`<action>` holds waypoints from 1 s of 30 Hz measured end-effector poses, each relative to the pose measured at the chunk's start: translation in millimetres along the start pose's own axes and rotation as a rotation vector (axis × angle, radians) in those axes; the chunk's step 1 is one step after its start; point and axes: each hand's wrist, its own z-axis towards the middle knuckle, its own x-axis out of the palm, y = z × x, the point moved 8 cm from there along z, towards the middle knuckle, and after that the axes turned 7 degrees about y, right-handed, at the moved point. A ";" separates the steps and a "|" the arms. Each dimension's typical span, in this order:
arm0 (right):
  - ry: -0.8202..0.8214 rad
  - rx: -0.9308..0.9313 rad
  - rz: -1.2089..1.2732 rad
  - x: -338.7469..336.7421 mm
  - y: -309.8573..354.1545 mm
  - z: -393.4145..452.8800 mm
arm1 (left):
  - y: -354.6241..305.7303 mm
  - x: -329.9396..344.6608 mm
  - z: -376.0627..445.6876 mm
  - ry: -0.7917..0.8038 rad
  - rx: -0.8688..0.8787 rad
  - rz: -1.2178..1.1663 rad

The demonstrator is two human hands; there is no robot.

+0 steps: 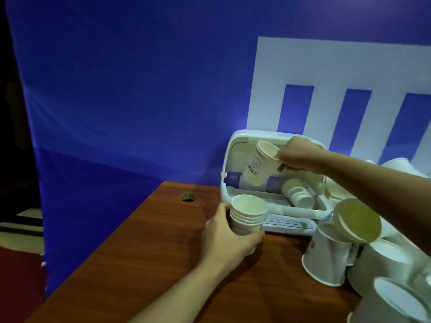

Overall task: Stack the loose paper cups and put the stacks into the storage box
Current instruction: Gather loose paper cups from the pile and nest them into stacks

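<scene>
Cups observed in three groups on and above a reddish-brown wooden bench (144,248). Left hand (227,238) is wrapping its grip around a short stack of nested white paper cups (248,214), mouths upward, with the fingers curling round the lower part of the stack and the thumb lying on its left side; the stack is sitting just in front of the left corner of a white plastic storage box with a raised lid (235,148). Right hand (295,156) is pinching the rim of a single white paper cup with dark printed lettering (256,166), holding it tilted, mouth toward the upper left, in front of the box opening and above the box floor. Inside the box, a stack of white cups lying on its side (297,193) is resting on the ribbed base, mouth facing the upper left. A ribbed white tray (286,223) is projecting from the box front onto the bench. Loose white paper cups in a jumbled pile (349,252) are occupying the right end of the bench, some inverted, some tipped, touching one another. A round cable hole (187,198) is showing in the bench surface, left of the box. A blue backdrop with white block shapes (140,89) is standing directly behind the box.
</scene>
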 end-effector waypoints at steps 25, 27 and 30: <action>0.606 -0.022 -0.462 61.0 13.7 -47.1 | -10.6 5.9 -2.1 0.100 0.102 -0.005; 0.653 0.012 -0.441 63.0 8.9 -46.4 | -9.1 5.3 -1.2 0.085 0.090 -0.010; 0.718 0.123 -0.152 46.6 -4.8 -36.1 | -8.2 4.7 -1.5 0.057 0.091 0.002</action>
